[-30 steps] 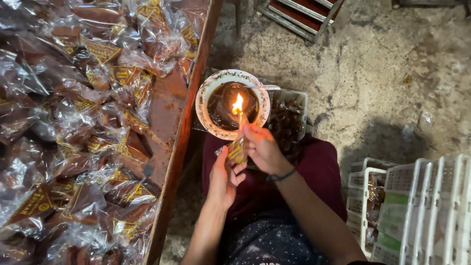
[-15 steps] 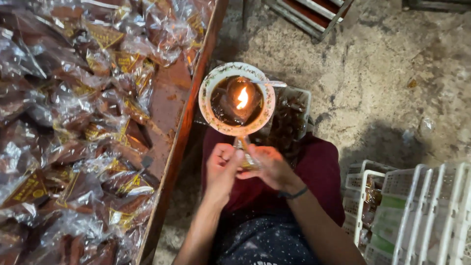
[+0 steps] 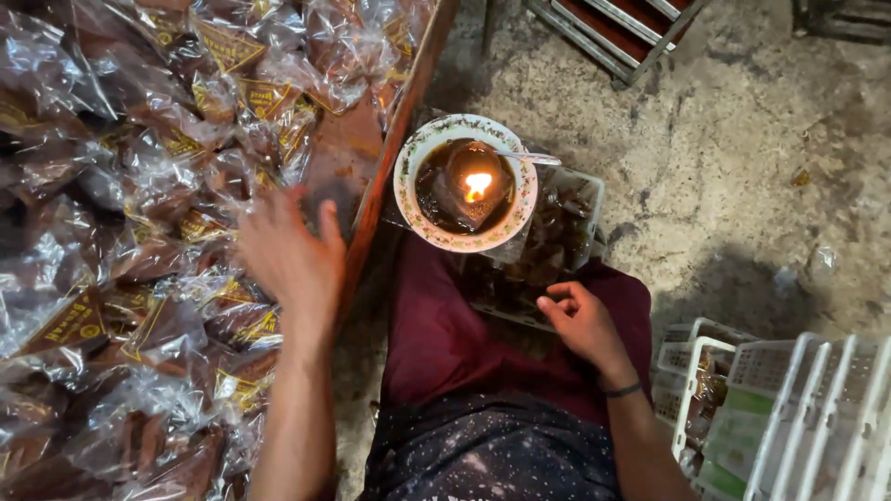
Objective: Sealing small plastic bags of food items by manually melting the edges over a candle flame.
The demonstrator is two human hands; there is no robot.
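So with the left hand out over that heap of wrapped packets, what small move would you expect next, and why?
Probably the left hand closes on one clear-wrapped packet from the pile in the wooden tray. It hovers open and empty over them, while the right hand rests empty on the lap, close to the bowl with the burning flame.

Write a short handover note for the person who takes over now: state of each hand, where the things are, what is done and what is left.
Left hand: open, spread over the wrapped packets in the wooden tray, holding nothing.
Right hand: loosely curled on the lap, empty.
Bowl with a burning flame stands by the tray's edge, over a clear tub.
Done: many packets lie piled in the tray.
Left: no packet is in hand; white crates stand at the right.
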